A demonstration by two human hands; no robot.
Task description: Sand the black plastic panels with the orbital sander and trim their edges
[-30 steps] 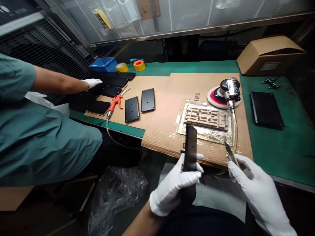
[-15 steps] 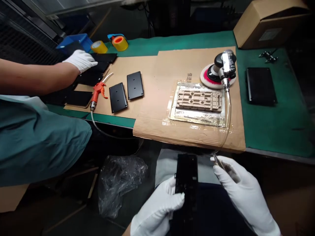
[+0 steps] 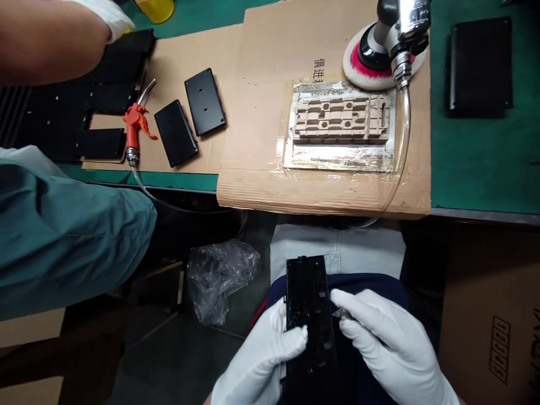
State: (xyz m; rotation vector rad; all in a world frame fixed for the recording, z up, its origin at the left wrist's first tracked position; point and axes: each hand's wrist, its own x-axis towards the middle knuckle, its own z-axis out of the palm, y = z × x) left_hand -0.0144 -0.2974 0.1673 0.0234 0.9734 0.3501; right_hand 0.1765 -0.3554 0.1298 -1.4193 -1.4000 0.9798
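My left hand [image 3: 270,354], in a white glove, grips a long black plastic casing [image 3: 310,332] over my lap, thumb across its face. Small clips and ribs show along the casing's inner side. Close to its right edge is my gloved right hand [image 3: 379,337], fingertips pinched on a small thin metal tool [image 3: 341,313]. Most of that tool is hidden by the fingers, so its kind does not show. Whether its tip touches the casing I cannot tell. On the bench ahead, a beige ribbed block [image 3: 342,119] is fixed to a taped metal plate [image 3: 337,163].
A polisher [image 3: 379,50] with a hose rests behind the block. To the left lie two black covers [image 3: 205,101], an orange air gun [image 3: 134,126] and more black panels [image 3: 105,143]. A co-worker's arm [image 3: 50,42] reaches in there. Clear plastic wrap [image 3: 221,275] sits below the bench.
My right hand has moved left, bringing the metal tool close to the casing. The view has tilted down. The co-worker's gloved hand is now mostly out of frame.
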